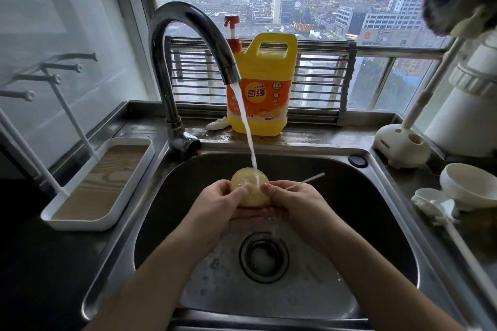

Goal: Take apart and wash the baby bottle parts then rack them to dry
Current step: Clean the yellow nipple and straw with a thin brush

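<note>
Over the steel sink [376, 212], both my hands hold a translucent yellowish baby bottle [248, 183] under the running tap water. My left hand [223, 204] grips its left side with the thumb on top. My right hand [293, 201] grips its right side, and a thin white straw-like stick [312, 178] pokes out from behind its fingers toward the right. The stream from the curved tap [188, 43] lands on the bottle's top. A white drying rack [102, 183] with a wood-look tray and upright pegs stands left of the sink.
A yellow dish soap jug [262, 86] with a pump stands behind the sink on the ledge. White bowls [468, 185], a scoop and a white appliance base [400, 146] crowd the right counter. The drain [263, 256] lies below my hands.
</note>
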